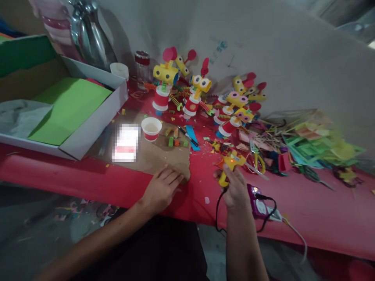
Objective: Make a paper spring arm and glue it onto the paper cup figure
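My right hand (235, 189) grips a yellow glue gun (231, 164) with a small orange light on it; its black cord hangs down past the table's edge. My left hand (162, 187) lies flat, palm down, on the near corner of a brown cardboard sheet (158, 154) spread over the red tablecloth (88, 175). A red and white paper cup (151, 128) stands on the cardboard, with small folded paper springs (174, 137) beside it.
Several paper-cup figures (193, 95) with yellow heads stand along the wall. A white box (93, 125) holding green paper (68, 109) sits at left. Scissors (257, 158), sticks and coloured scraps (316, 146) pile at right. A purple device (258, 201) with cables lies by my right wrist.
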The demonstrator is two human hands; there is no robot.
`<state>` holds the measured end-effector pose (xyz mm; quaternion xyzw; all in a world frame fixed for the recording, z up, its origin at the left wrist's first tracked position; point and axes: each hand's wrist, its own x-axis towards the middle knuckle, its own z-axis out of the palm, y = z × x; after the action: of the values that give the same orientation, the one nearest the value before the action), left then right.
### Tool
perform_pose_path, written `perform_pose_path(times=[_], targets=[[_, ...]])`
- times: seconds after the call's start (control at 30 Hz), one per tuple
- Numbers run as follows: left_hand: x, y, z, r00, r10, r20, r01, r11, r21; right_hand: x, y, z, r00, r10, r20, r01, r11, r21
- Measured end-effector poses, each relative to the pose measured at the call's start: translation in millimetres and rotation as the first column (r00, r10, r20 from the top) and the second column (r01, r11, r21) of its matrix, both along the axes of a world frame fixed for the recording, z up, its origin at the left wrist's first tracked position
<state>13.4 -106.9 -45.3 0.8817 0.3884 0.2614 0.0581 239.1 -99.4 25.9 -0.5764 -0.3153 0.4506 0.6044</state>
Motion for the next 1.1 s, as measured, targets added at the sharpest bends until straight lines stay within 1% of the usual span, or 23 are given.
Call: perform_pose_path(times=[0.13, 0.23, 0.3, 0.37, 0.43, 0.47, 0.53, 0.6, 0.67, 0.8, 0.93, 1.1], targets=[[1.2, -1.5, 4.2, 0.996, 0.061, -0.062, -0.064, 0.997, -0.052, -0.6, -4.8, -8.2, 0.994, 0.073, 0.079, -0.074, 0.997, 0.015], [1.1, 1.5, 6.4, 0.983, 0.150, -0.107, -0.159, 0.983, -0.090, -1.1, -8.7, -11.8, 0.981, 0.136, 0.140, -0.138, 0.990, 0.003], [1.3, 4.0, 6.5, 0.977, 0.179, -0.114, -0.190, 0.977, -0.095, -2.1, -11.2, -11.7, 0.968, 0.138, 0.207, -0.137, 0.990, -0.020], [0.9, 4.0, 6.2, 0.978, 0.179, -0.109, -0.188, 0.979, -0.080, -3.6, -13.8, -10.4, 0.946, 0.144, 0.290, -0.132, 0.989, -0.058], [-0.4, 0.4, 6.2, 0.982, 0.160, -0.098, -0.166, 0.985, -0.055, -5.4, -16.3, -8.6, 0.901, 0.195, 0.387, -0.169, 0.980, -0.102], [-1.3, -2.7, 6.3, 0.984, 0.154, -0.091, -0.158, 0.986, -0.048, -6.4, -17.3, -7.6, 0.865, 0.236, 0.443, -0.200, 0.971, -0.128], [-2.7, -9.9, 6.4, 0.986, 0.144, -0.085, -0.150, 0.987, -0.058, -9.0, -18.4, -5.6, 0.775, 0.313, 0.549, -0.251, 0.950, -0.188], [-3.2, -16.1, 6.1, 0.985, 0.146, -0.092, -0.154, 0.984, -0.090, -12.6, -17.5, -4.0, 0.687, 0.369, 0.627, -0.269, 0.930, -0.252], [-2.7, -19.6, 5.5, 0.984, 0.146, -0.105, -0.158, 0.980, -0.117, -17.1, -14.6, -3.1, 0.624, 0.407, 0.667, -0.269, 0.913, -0.305], [-1.7, -19.6, 4.4, 0.982, 0.146, -0.119, -0.162, 0.978, -0.133, -26.7, -5.6, -3.4, 0.527, 0.461, 0.714, -0.274, 0.887, -0.371], [-1.4, -17.8, 2.1, 0.987, 0.144, -0.077, -0.153, 0.979, -0.132, -34.1, 2.7, -3.2, 0.461, 0.480, 0.746, -0.265, 0.877, -0.400], [-0.7, -16.8, -2.8, 0.995, 0.089, -0.036, -0.093, 0.985, -0.148, -39.1, 8.4, -1.9, 0.434, 0.478, 0.763, -0.272, 0.877, -0.395]])
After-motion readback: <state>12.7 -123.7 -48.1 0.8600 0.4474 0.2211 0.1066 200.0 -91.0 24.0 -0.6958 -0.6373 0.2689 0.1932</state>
